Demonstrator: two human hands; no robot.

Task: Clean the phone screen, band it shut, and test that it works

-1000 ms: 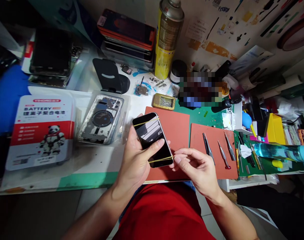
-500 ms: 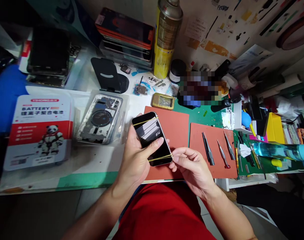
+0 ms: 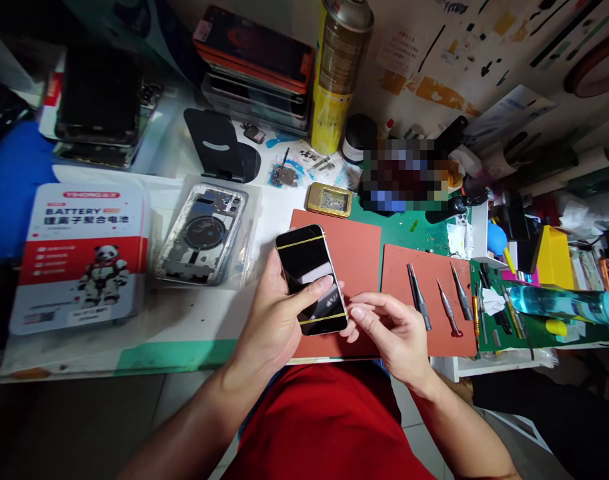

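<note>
A smartphone [image 3: 311, 257] with a dark, glossy front lies tilted in my left hand [image 3: 274, 310], whose thumb rests across the screen while the fingers wrap round behind. Two yellow rubber bands cross the phone, an upper band [image 3: 300, 243] near the top and a lower band [image 3: 324, 319] near the bottom. My right hand [image 3: 391, 330] is just off the phone's lower right edge, its fingers loosely curled and slightly apart, with nothing visible between them. Beneath the hands is a reddish-brown mat [image 3: 357, 253].
On a second mat [image 3: 394, 267] to the right lie tweezers [image 3: 418, 297] and a screwdriver [image 3: 449, 308]. A gold tin [image 3: 329, 200] of small parts stands behind. An opened phone housing [image 3: 199, 233] and a battery package [image 3: 84, 260] are on the left. A spray can [image 3: 340, 73] stands at the back.
My right fingers have come away from the lower rubber band, which now lies straight across the phone. The phone has shifted slightly right, and its upper band sits straighter.
</note>
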